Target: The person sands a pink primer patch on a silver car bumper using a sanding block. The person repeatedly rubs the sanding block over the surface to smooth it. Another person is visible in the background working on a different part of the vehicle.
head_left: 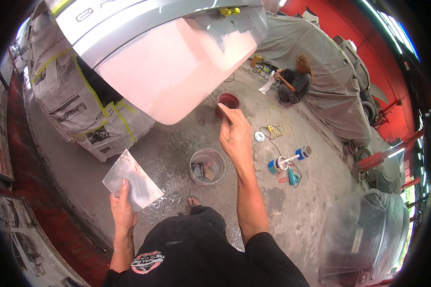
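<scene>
Head view: the right hand's thumb and fingers are pinched together on a thin, narrow tool (214, 98), seen nearly edge-on, whose far end meets the lower right edge of a pink-coated panel (163, 71) in the picture; whether it touches there I cannot tell. The right hand (236, 130) is raised in front of the body, while the left hand (123, 210), lower and to the left, is clamped on a flat, pale board (133, 179) smeared with grey, its thumb lying over the near edge. The panel belongs to a grey car body (129, 34) ahead, beside newspaper masking (64, 91) edged with yellow-green tape. On the floor below stands a translucent bucket (219, 163) with dark pieces inside; a red bucket (231, 99) sits partly behind the right hand. Farther right are blue-and-white cans (277, 165), a teal tool (294, 178) and, beyond, a crouching co-worker (297, 82) holding white material (268, 84).
</scene>
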### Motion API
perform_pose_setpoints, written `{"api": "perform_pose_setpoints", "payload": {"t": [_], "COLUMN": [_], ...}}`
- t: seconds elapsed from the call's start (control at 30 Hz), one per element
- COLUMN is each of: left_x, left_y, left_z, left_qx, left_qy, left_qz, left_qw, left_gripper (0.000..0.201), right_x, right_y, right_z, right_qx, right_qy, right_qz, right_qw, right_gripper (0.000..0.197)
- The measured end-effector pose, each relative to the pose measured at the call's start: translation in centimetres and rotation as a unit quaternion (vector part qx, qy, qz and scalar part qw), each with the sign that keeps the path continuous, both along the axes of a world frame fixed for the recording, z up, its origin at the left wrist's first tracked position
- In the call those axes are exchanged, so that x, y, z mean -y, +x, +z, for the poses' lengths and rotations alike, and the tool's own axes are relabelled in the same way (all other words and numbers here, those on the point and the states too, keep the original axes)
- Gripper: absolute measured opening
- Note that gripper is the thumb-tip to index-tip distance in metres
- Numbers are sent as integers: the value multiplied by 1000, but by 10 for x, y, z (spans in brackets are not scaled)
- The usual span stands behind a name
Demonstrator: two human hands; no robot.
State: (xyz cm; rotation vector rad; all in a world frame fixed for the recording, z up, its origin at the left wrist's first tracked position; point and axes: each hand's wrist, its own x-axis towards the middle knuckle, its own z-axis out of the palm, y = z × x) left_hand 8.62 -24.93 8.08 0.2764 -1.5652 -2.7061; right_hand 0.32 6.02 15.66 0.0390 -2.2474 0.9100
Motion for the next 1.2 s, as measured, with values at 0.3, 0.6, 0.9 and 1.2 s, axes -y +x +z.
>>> {"api": "perform_pose_setpoints", "payload": {"t": [0.3, 0.6, 0.9, 1.2], "left_x": [-8, -11, -16, -5], "left_y": [0, -3, -13, -14], "left_z": [-1, 9, 27, 34], "left_qx": [-6, 20, 79, 19], "left_qy": [-3, 11, 160, 61], "left_qz": [-10, -34, -177, -74], "left_qw": [1000, 999, 968, 995], "left_gripper": [29, 34, 34, 38], "right_x": [-3, -13, 13, -18], "right_y": [-7, 19, 77, -54], "right_z": [-2, 20, 5, 5], "right_qx": [35, 70, 61, -109], "right_qy": [-20, -145, 329, 29], "right_qz": [15, 112, 247, 35], "right_qw": [999, 980, 909, 993], "right_gripper": [36, 40, 66, 60]}}
